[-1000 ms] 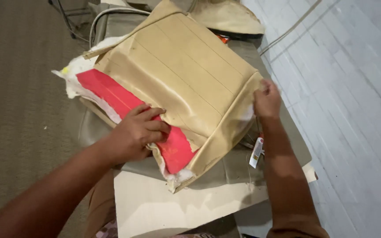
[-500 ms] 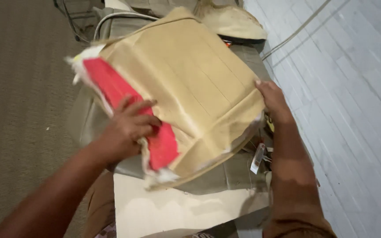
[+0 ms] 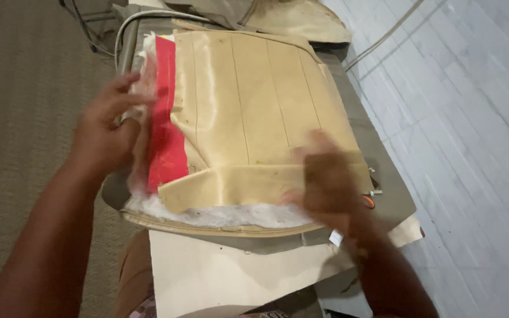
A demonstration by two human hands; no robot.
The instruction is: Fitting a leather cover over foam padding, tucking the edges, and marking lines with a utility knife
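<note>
Nearest the camera, a pale sheet of cardboard (image 3: 225, 277) lies flat over the near edge of the grey bench (image 3: 393, 197), with the person's forearms coming in above it from the bottom corners. Just beyond it rests the tan seat cover (image 3: 254, 123), a stitched, panelled piece of upholstery lying flat on the bench with its near edge folded back, so that a fringe of white padding (image 3: 219, 215) shows along that edge. The right hand (image 3: 325, 182) is on the cover's near right corner; it is blurred, its fingers appear spread and laid on the tan material, but whether they pinch anything I cannot tell. A small white tag (image 3: 336, 237) shows just below that hand, and a small orange object (image 3: 369, 202) lies on the bench just to its right. The left hand (image 3: 104, 132) is at the cover's left side, its fingers (image 3: 128, 100) apart and curled against the white padding beside a red strip (image 3: 165, 118) that runs along the cover's left edge from near to far; a firm grip is not clear because of blur. Farther off, past the cover's far edge, another tan upholstery piece (image 3: 296, 17) lies at the back of the bench, and a white cable (image 3: 128, 26) loops at the far left corner. Brown carpet (image 3: 25, 118) covers the floor on the left, pale tiles (image 3: 466, 118) on the right
</note>
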